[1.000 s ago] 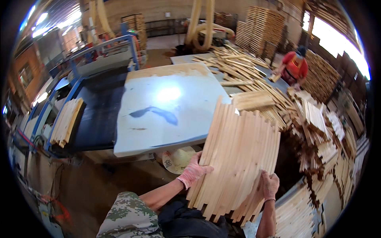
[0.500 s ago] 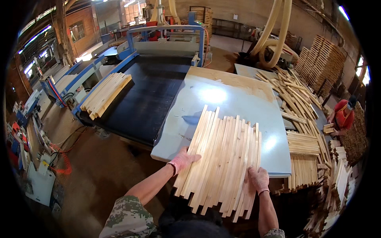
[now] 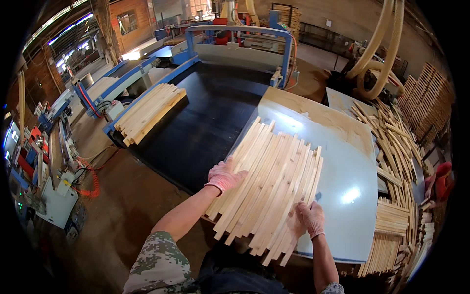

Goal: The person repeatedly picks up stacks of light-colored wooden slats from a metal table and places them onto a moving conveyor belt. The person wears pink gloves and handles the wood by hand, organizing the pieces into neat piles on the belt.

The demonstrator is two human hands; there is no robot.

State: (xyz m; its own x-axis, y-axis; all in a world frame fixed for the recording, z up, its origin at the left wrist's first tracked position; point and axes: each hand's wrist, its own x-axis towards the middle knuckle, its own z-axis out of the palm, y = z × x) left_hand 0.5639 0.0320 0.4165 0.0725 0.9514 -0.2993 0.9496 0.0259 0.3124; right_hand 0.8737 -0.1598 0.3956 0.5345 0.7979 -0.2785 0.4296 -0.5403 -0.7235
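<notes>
A flat layer of pale wooden strips (image 3: 269,181), side by side with uneven ends, lies on the smooth pale-blue tabletop (image 3: 350,166). Its near ends jut past the table's front edge. In a pink glove, my left hand (image 3: 226,175) presses against the left side of the layer, thumb over the top, close to a black conveyor belt (image 3: 210,98). My right hand (image 3: 312,218), also gloved, grips the right side near the close end. Some fingers of both hands are hidden by the wood. Another batch of strips (image 3: 152,112) rests along the left of the belt.
A blue-framed machine (image 3: 235,32) spans the far end of the belt. Loose strips (image 3: 391,132) and neat stacks (image 3: 391,215) sit right of the table. Thick hoses (image 3: 382,54) hang at the back right. A red-clothed person (image 3: 440,181) is at the right rim.
Both hands have shifted the strip layer leftward over the tabletop, closer to the belt. My view has swung left, so the surroundings sit farther right in the picture.
</notes>
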